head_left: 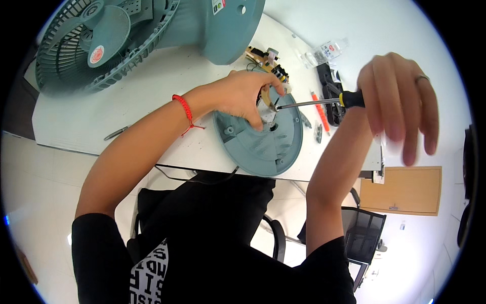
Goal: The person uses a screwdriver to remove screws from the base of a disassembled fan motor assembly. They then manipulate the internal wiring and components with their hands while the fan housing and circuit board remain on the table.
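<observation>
A screwdriver point(320, 102) with a black and yellow handle is gripped in my right hand point(397, 101), its fingers hanging loosely around the handle end. The thin metal shaft points left, and its tip meets a small white part point(267, 112) with a tan piece on it. Thumb and fingers of my left hand point(243, 96) close around that part from the left and above, hiding some of it. Beneath lies a round grey-green plastic base point(286, 152), tilted near the table's front edge.
A grey-green fan point(152, 45) with exposed blades fills the back left. Behind the base sits a circuit board with wires point(267, 60). An orange pen point(320, 114), a black tool case point(331, 93) and a clear bottle point(324, 53) lie rightward. Another pen point(116, 133) is left, on the white table point(172, 66).
</observation>
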A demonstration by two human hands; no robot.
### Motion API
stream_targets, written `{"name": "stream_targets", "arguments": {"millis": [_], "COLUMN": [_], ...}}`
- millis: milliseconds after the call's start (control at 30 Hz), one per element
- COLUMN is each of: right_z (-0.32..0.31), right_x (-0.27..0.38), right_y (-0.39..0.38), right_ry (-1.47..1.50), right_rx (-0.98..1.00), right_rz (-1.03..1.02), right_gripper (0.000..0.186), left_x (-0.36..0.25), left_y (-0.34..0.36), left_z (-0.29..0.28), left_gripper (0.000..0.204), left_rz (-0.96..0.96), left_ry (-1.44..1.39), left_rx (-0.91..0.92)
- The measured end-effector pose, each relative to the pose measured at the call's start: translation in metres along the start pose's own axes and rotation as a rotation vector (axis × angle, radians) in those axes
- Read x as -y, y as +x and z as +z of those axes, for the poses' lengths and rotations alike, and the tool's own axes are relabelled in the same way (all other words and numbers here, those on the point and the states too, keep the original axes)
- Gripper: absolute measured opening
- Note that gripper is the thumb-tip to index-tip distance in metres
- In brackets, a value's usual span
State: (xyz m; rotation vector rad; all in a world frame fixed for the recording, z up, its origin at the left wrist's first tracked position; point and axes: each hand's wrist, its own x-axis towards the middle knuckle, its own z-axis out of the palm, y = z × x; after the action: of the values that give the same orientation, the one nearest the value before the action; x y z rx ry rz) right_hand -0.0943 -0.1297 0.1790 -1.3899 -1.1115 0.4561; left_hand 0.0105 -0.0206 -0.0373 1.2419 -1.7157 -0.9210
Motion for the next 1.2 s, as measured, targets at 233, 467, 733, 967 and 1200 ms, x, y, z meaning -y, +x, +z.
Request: {"name": "stream_targets", "arguments": {"millis": [233,467,733,967,1200], "right_z": [0.071,0.023,0.057,0.013,0.06], "right_x": [-0.02,0.008,-0.029,-0.003,-0.035], "right_y": [0.025,-0.01,0.028,-0.013,0.029], "right_ry": [-0.762,0.078,-0.717,0.001,-1.017], "right_rx": [-1.543,-0.103,-1.404,-0.14,-1.873], "right_rz": [-0.008,-0.03,0.074,-0.041,-0.046], "right_gripper": [0.016,0.004,0.033,0.014,0.015], "left_x": [0.001,0.0,-0.004,-0.002,-0.012], "left_y": [-0.005,0.006,0.0,0.009,0.012], "left_z": [0.001,-0.004,0.006,-0.007,-0.004], "left_gripper": [0.082,0.084,0.072,0.066,0.062], "left_rz": [0.007,0.041,0.015,-0.026,-0.005], "left_ry": [-0.098,-0.032,-0.098,-0.132,-0.084], "left_rx": [-0.044,0.095,0.02,0.159,0.186]}}
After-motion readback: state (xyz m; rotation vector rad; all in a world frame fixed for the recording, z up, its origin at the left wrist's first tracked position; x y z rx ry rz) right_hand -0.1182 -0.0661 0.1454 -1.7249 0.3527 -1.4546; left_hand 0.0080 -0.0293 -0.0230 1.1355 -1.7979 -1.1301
